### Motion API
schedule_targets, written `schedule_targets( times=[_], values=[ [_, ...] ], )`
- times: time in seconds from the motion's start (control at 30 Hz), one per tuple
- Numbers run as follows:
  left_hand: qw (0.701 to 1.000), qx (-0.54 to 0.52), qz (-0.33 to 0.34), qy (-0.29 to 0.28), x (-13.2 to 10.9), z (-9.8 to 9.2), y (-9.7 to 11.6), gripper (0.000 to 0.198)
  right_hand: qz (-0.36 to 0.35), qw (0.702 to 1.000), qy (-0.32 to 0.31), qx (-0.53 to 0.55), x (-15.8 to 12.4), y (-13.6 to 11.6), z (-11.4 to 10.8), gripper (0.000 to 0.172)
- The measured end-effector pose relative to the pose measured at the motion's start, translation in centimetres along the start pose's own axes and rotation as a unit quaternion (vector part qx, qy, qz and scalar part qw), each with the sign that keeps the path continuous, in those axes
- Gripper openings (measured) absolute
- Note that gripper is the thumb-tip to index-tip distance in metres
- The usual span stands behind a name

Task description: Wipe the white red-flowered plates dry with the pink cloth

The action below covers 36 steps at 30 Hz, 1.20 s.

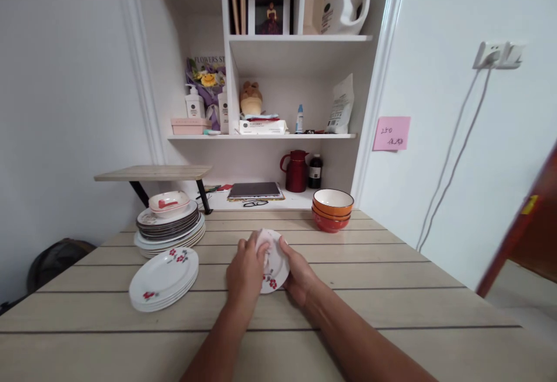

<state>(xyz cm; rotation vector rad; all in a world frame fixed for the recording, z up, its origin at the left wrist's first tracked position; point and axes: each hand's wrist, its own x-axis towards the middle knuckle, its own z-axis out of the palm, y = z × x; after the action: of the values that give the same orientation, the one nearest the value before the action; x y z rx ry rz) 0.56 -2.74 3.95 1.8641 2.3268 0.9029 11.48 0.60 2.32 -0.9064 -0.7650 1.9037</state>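
Observation:
A small white plate (pixel 278 263) with red flowers is held tilted above the middle of the table. My right hand (pixel 300 274) grips its right edge, thumb on the front and fingers behind. My left hand (pixel 246 266) is closed on a pale cloth or tissue (pixel 264 240) and presses it against the plate's upper left face. To the left lies a short stack of white flowered plates (pixel 165 280). Behind that stands a taller stack of plates (pixel 169 228), topped by a small white dish (pixel 169 203) with a red pattern.
Orange and red bowls (pixel 333 211) are stacked at the table's back right. A small raised wooden stand (pixel 152 173) is at the back left. Behind the table, a shelf holds a red jug (pixel 296 171), a dark bottle (pixel 315 172), a laptop (pixel 255 190) and glasses (pixel 256 203).

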Motion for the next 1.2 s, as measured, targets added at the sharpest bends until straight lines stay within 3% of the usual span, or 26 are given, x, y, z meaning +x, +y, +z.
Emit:
schedule_targets(
  times=[0.13,0.33,0.5,0.6,0.7,0.8,0.87,1.0,1.2],
  values=[
    [0.998,0.029,-0.053,-0.001,0.5,-0.2,-1.0,0.052,-0.013,0.999,0.031,0.014,0.1,0.0,0.0,0.043],
    [0.992,0.045,0.105,-0.06,-1.5,1.6,1.1,0.045,-0.02,0.995,0.06,0.079,0.5,-1.6,-1.3,0.039],
    [0.987,0.04,0.138,-0.077,-2.3,1.9,2.2,0.049,0.002,0.998,0.044,0.047,0.9,-1.6,-1.6,0.036],
    [0.991,0.019,0.111,-0.077,-1.4,1.1,1.3,0.048,0.003,1.0,0.019,0.004,1.1,-0.9,-1.6,0.038],
    [0.998,0.01,0.036,-0.048,-0.4,0.3,0.1,0.046,-0.017,1.0,0.012,-0.018,1.2,-0.4,-1.5,0.039],
    [0.999,0.024,-0.031,-0.026,0.3,-0.3,-0.9,0.047,-0.037,0.999,0.028,-0.023,1.1,-0.2,-1.3,0.039],
    [0.998,0.033,-0.042,-0.034,0.4,-0.3,-1.4,0.047,-0.043,0.998,0.045,-0.01,0.9,-0.3,-1.1,0.038],
    [0.998,0.038,-0.01,-0.052,0.0,0.6,-0.9,0.039,-0.035,0.997,0.062,0.038,0.7,-0.8,-1.2,0.039],
    [0.989,0.042,0.102,-0.093,-1.4,1.8,1.3,0.05,-0.016,0.996,0.044,0.07,0.7,-1.5,-1.3,0.037]
  ],
)
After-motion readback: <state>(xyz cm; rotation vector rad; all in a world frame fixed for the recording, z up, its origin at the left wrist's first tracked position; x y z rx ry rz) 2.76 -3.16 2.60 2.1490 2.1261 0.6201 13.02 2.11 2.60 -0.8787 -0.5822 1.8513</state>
